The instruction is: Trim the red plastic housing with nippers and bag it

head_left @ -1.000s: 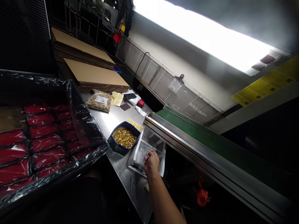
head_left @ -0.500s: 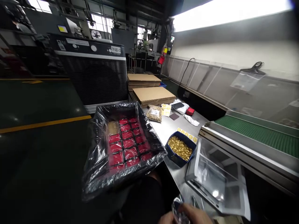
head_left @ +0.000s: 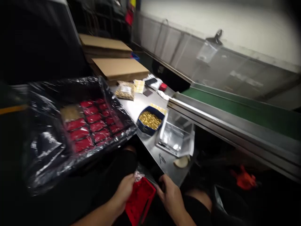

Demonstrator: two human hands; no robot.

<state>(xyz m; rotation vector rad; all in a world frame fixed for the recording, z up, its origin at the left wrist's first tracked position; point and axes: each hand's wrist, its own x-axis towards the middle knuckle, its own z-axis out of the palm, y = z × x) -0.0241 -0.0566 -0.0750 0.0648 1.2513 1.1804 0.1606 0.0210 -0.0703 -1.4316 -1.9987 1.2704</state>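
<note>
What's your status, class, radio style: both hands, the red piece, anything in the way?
Left hand holding red piece. Crinkled clear plastic at its top. Right hand close by its right side, contact unclear. Metal table beyond, not between hands.

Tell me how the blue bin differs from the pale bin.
The blue bin is well filled with gold pieces; the pale bin holds what looks like clear plastic. The blue bin looks smaller than the pale bin. Both stand open-topped on the metal table.

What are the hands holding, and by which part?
The left hand holds the red item by its upper left edge; whether the right hand grips, I cannot tell.
</note>
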